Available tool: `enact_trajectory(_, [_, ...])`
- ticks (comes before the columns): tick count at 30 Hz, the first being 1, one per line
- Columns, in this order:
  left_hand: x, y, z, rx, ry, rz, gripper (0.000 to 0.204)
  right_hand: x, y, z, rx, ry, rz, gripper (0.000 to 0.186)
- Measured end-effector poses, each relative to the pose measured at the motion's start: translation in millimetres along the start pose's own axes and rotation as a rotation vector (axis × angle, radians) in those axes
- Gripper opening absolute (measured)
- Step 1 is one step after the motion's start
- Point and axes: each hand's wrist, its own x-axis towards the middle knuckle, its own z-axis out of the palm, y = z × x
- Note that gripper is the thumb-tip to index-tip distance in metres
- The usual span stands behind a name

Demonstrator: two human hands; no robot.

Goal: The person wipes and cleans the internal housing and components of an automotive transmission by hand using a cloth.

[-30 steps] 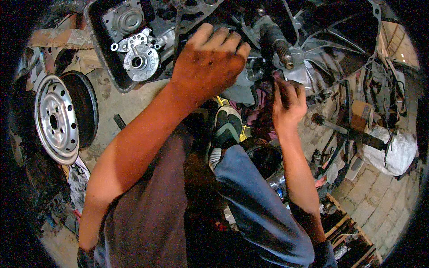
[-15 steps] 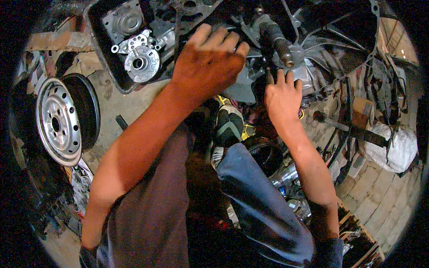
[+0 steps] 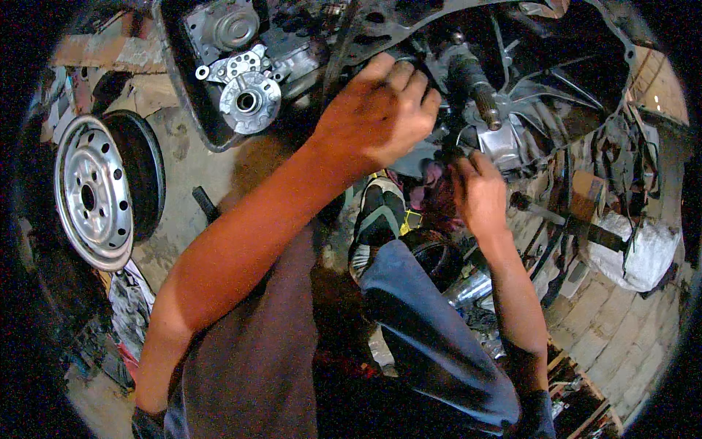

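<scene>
A large dark transmission housing [image 3: 563, 80] with ribbed inner walls fills the top of the view. From it a splined shaft [image 3: 479, 91] points down toward me. My left hand [image 3: 384, 110] is closed at the housing's lower left, its fingers curled and their tips hidden behind the knuckles. Below that hand shows a grey flat part [image 3: 420, 161]. Under a pale metal block [image 3: 502, 144], my right hand [image 3: 479, 194] has its fingers bent inward at the lower edge. What either hand grips is hidden.
On the left a dark tray [image 3: 208, 143] holds a round metal pump [image 3: 250, 101]. A steel wheel rim [image 3: 95, 192] stands beside it. My shoe [image 3: 380, 208] is below the housing. At right lie a rod-like tool [image 3: 570, 219] and a white sack [image 3: 636, 252].
The view has shifted, with the housing appearing farther right. My right hand has moved down from beside the shaft to the lower edge, its fingers more bent. My left hand stays curled at the housing.
</scene>
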Motion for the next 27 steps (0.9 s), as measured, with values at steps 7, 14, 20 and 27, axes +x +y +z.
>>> enact_trajectory(7, [0,1,-4,-0.024,-0.058,-0.007,0.023,26,14,9,-0.194,0.177,-0.057,0.028])
enact_trajectory(14, [-8,-2,7,-0.014,0.072,0.002,0.023,11,-24,21,-0.491,0.058,-0.067,0.023])
enact_trajectory(20, [-3,-1,2,-0.042,0.172,0.007,0.023,21,-41,16,-0.526,-0.138,-0.046,0.025])
enact_trajectory(27, [-2,-1,-6,-0.047,-0.050,-0.001,0.024,12,-41,23,-0.458,-0.195,-0.002,0.024])
